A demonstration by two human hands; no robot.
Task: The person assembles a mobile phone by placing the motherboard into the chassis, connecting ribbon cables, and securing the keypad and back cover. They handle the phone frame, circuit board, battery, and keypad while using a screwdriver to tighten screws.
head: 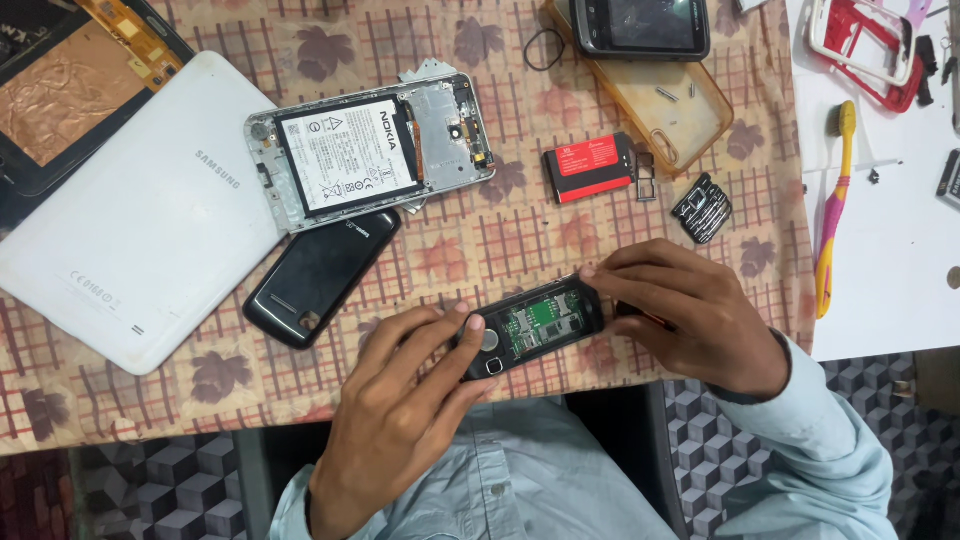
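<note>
Leaf-patterned tablecloth (480, 240) above cube-patterned floor (150, 490).

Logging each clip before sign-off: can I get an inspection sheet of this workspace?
Surface: table under a checked, leaf-patterned cloth; white sheet at the right.
Job's things: small black phone, back cover off, circuit board showing, held at both ends.
Clutter: opened smartphone with battery, white tablet, black back cover, red battery, keypad, clear case, toothbrush.
Fingers: left hand and right hand both grip the phone.
Cables: orange flex ribbon top left.
Surroundings: cube-patterned floor, light blue shirt.
</note>
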